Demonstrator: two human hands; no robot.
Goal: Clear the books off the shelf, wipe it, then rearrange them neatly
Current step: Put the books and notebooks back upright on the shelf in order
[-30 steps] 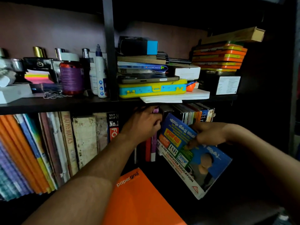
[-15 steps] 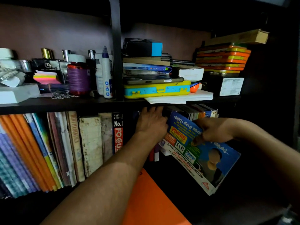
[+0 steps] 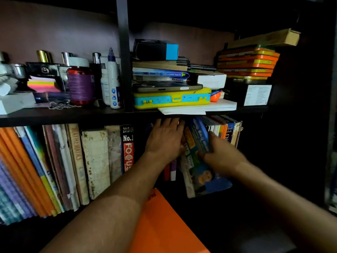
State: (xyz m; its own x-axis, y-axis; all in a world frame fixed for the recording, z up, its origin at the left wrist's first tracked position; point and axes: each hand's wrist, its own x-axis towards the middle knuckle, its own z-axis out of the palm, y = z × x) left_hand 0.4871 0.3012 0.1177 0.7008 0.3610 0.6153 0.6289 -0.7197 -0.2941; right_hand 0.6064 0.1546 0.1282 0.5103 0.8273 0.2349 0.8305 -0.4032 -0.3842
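Now my right hand [image 3: 221, 154] grips the blue book [image 3: 200, 157], fingers curled round its cover, and the book stands almost upright in the lower compartment, its top edge just under the shelf board [image 3: 73, 116]. My left hand [image 3: 165, 141] lies flat with straight fingers against the spines just left of that book, fingertips up under the board. Left of my left hand the "FOCUS" book [image 3: 127, 148] stands upright, then the worn pale books [image 3: 95, 161], and further left the orange notebooks [image 3: 20, 170] lean over. Right of the blue book a few more books [image 3: 226, 129] stand packed together. Below my left forearm an orange pad [image 3: 164, 227] lies tilted. Above the board, right over my hands, the yellow case [image 3: 172, 100] sits under a tablet [image 3: 166, 87].
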